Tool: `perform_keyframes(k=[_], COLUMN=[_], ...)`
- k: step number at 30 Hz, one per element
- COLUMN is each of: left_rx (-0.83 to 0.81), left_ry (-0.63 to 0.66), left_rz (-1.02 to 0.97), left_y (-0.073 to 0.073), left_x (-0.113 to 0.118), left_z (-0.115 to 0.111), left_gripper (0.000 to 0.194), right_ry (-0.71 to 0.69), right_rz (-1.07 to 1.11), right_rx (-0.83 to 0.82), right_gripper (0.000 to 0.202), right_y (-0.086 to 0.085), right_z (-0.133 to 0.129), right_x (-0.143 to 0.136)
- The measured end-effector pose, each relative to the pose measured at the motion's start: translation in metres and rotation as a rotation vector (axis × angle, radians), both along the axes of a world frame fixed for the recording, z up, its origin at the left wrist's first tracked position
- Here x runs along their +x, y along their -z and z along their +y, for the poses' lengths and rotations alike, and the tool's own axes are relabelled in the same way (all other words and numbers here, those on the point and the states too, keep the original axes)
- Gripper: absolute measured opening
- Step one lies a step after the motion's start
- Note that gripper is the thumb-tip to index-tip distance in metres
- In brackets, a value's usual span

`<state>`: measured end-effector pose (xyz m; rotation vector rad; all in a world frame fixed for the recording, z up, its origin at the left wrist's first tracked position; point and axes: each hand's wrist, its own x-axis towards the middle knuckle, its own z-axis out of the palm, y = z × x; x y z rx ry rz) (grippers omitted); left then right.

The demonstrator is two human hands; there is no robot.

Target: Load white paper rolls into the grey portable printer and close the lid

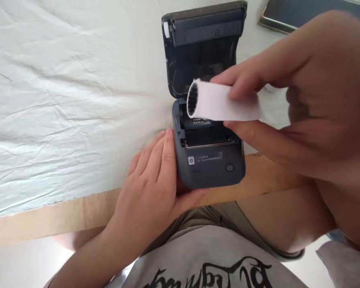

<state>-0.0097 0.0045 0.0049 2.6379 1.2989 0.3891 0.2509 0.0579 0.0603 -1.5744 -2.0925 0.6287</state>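
Note:
A dark grey label printer [210,170] sits near the table's front edge with its lid [204,52] raised and its paper bay uncovered. My left hand [151,176] braces it, fingers lying along its left side and thumb along the front. Over the bay, my right hand [291,92] pinches a small white paper roll [216,100] between thumb and fingers. The roll lies sideways, its hollow, dark-ribbed core facing left. It covers part of the bay and the lid's hinge area.
A wrinkled pale cloth [63,100] covers the table, whose bare wooden edge [63,214] shows in front. Behind my right hand, at the back right, lies a dark flat device [288,14] like a phone or tablet. My lap is just below the edge.

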Motion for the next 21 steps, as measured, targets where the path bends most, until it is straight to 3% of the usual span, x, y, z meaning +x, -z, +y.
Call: perform_keyframes(k=[6, 11, 13, 18, 21], left_rx=[0.029, 0.013, -0.005, -0.006, -0.037], left_ry=[-0.004, -0.016, -0.011, 0.041, 0.058], left_rz=[-0.012, -0.058, -0.096, -0.145, -0.096], left_y=[0.002, 0.005, 0.004, 0.0, -0.002], left_x=[-0.001, 0.0, 0.0, -0.003, -0.004], left_z=[0.001, -0.001, -0.002, -0.002, -0.001], left_gripper=[0.093, 0.1, 0.101, 0.069, 0.056], right_ry=[-0.139, -0.14, -0.202, -0.473, -0.432], right_rz=[-0.151, -0.014, 0.079, 0.098, 0.123], right_rx=[0.168, 0.191, 0.17, 0.162, 0.175], right_gripper=[0.027, 0.022, 0.022, 0.021, 0.018], right_y=[0.012, 0.006, 0.006, 0.015, 0.014], right_z=[0.011, 0.001, -0.001, 0.001, -0.001], right_x=[-0.003, 0.001, 0.002, 0.011, 0.014])
